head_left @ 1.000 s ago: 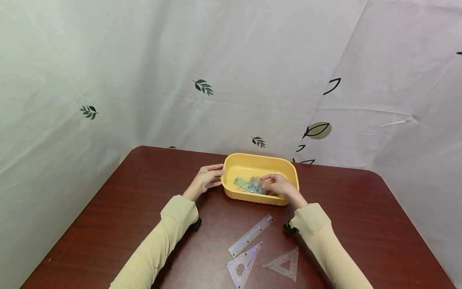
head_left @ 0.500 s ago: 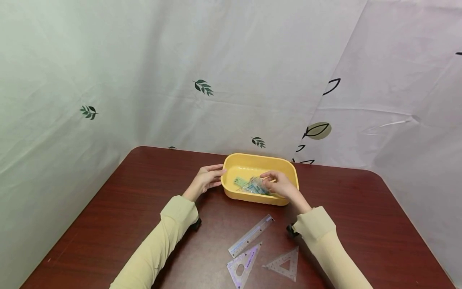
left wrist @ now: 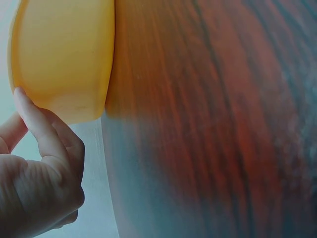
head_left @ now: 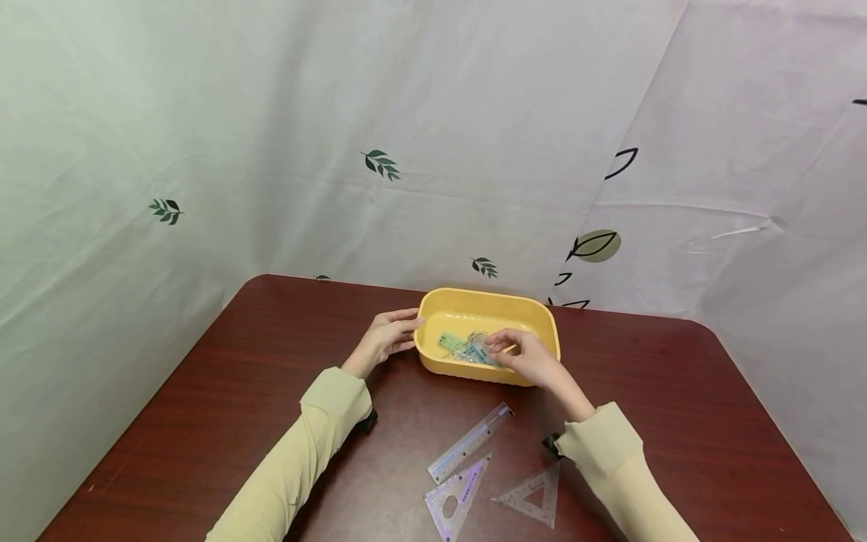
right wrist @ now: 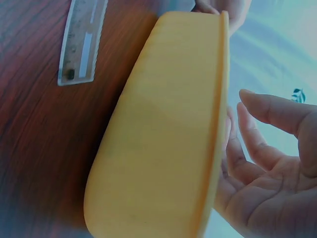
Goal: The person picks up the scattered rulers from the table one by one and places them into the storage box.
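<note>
In the head view, my left hand (head_left: 386, 336) grips the left end of a yellow plastic tub (head_left: 501, 299), its thumb at the rim and other fingers against the outside wall. My right hand (head_left: 527, 357) reaches over the tub's near right rim. Its loosely bent fingers are just above a small pile of clear blue drawing pieces (head_left: 479, 351), and the right wrist view shows nothing between thumb and fingers. Beside that pile lies a pale green ruler-like strip (head_left: 450, 341). Fingers partly hide the pile, so each piece's kind cannot be made out.
A clear ruler (head_left: 470, 444) lies diagonally in front of the tub on the dark red wooden table (head_left: 223, 406). Nearer are a purple-marked set square (head_left: 457, 493) and a clear set square (head_left: 531, 495). A pale patterned cloth (head_left: 433, 218) hangs behind the table.
My right forearm has shifted slightly right and toward me, while the fingers stay over the pile. The blue pieces have moved a little. My left hand keeps its place.
</note>
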A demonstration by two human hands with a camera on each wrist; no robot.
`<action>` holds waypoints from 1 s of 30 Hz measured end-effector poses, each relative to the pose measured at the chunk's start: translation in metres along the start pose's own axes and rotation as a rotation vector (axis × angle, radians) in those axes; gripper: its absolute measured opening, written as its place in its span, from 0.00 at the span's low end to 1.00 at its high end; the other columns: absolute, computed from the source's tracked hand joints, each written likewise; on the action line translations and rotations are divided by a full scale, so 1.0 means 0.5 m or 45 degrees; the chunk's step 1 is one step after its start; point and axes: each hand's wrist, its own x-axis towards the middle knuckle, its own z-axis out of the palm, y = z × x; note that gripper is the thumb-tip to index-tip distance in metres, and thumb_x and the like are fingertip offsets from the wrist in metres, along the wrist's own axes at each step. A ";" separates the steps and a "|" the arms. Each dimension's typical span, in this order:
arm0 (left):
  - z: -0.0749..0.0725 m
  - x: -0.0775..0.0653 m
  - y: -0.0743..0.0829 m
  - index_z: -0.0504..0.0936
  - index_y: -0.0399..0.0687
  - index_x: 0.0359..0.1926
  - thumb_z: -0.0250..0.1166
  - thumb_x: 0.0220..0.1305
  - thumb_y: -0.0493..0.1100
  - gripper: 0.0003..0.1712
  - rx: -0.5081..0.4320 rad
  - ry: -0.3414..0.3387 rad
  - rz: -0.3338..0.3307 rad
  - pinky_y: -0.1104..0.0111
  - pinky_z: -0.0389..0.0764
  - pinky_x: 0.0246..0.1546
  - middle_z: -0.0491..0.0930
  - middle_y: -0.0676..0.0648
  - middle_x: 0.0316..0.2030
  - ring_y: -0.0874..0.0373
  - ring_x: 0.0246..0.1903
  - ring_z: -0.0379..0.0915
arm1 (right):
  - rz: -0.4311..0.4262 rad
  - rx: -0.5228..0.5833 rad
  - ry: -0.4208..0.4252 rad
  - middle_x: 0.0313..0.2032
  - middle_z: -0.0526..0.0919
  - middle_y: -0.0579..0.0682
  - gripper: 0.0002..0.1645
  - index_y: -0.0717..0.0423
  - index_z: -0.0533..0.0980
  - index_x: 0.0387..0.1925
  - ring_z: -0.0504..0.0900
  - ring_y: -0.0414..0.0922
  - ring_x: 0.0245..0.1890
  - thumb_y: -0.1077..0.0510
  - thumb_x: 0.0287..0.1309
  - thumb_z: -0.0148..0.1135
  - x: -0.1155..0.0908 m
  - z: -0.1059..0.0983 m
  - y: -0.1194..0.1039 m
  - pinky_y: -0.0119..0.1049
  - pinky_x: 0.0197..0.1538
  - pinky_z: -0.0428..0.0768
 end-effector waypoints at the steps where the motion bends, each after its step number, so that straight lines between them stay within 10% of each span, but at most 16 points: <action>1: 0.000 0.000 0.000 0.74 0.48 0.64 0.66 0.63 0.41 0.27 -0.001 0.001 0.000 0.78 0.82 0.23 0.82 0.53 0.27 0.67 0.22 0.78 | -0.015 -0.009 0.007 0.39 0.82 0.63 0.15 0.70 0.77 0.48 0.79 0.41 0.30 0.67 0.59 0.61 -0.003 0.000 -0.001 0.27 0.33 0.78; 14: 0.000 -0.004 -0.002 0.73 0.48 0.64 0.66 0.64 0.42 0.28 0.030 -0.003 0.023 0.78 0.83 0.26 0.83 0.42 0.48 0.66 0.24 0.79 | -0.158 -0.027 0.033 0.41 0.81 0.66 0.15 0.69 0.77 0.46 0.79 0.44 0.34 0.68 0.56 0.64 -0.047 -0.003 -0.013 0.27 0.37 0.79; 30: -0.001 -0.003 -0.001 0.75 0.49 0.63 0.67 0.63 0.42 0.27 0.017 0.007 0.013 0.77 0.83 0.27 0.83 0.52 0.35 0.65 0.24 0.80 | -0.234 0.028 -0.085 0.37 0.81 0.63 0.15 0.67 0.78 0.43 0.78 0.35 0.32 0.66 0.53 0.68 -0.081 -0.011 -0.022 0.27 0.37 0.80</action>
